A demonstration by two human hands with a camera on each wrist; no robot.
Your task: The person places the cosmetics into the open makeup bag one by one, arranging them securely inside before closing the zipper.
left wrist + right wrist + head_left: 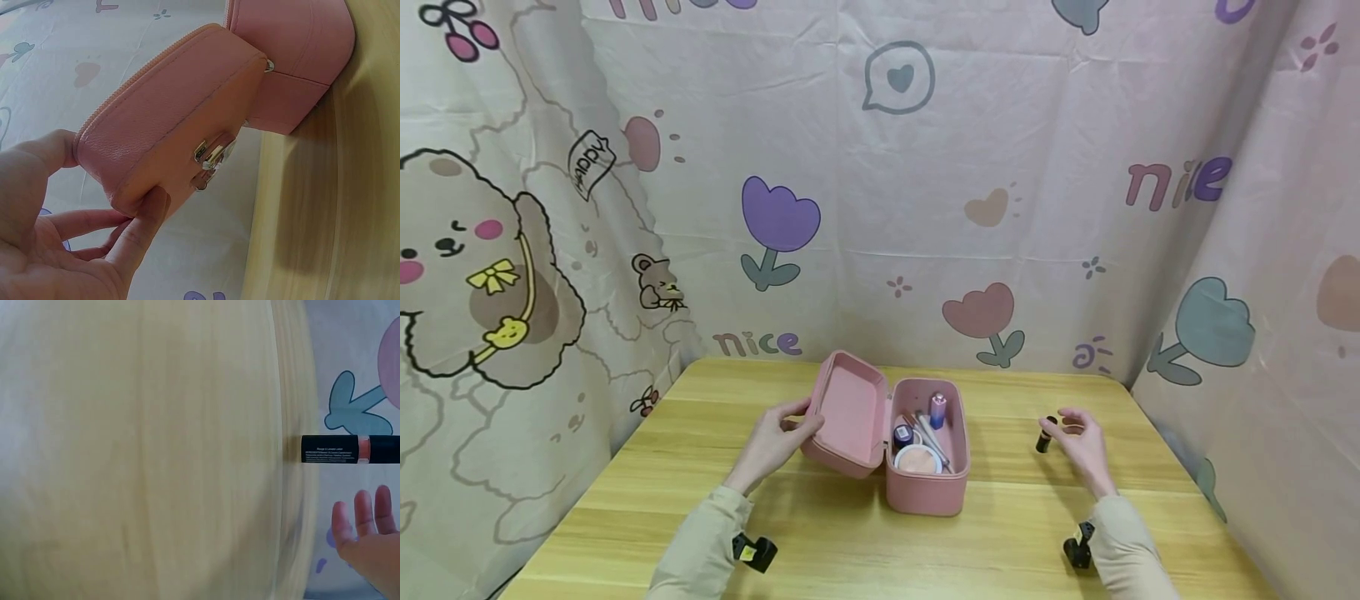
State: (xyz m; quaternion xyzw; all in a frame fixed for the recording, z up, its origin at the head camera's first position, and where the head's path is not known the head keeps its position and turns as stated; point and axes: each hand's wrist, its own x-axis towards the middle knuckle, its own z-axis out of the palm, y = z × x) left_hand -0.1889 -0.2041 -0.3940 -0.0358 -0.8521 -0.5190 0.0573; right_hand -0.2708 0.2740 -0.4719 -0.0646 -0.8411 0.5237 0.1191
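Note:
A pink cosmetic case [925, 496] stands on the table with its lid [853, 408] swung out to the left. My left hand [778, 437] grips the lid's outer edge; in the left wrist view, the thumb and fingers of the left hand [75, 231] hold its corner near a metal buckle [215, 153]. Off to the right of the case, my right hand [1082, 442] pinches a black lipstick tube [1043, 440] by its top. The right wrist view shows the lipstick [331, 449] with a pinkish band, three fingers below it; the pinching fingertips are out of that view.
Inside the case lie a pink-blue bottle [937, 410], a round powder compact [917, 460], a small dark-lidded jar [903, 435] and slim pens [931, 437]. A printed curtain [880, 250] hangs behind the wooden table [1007, 533].

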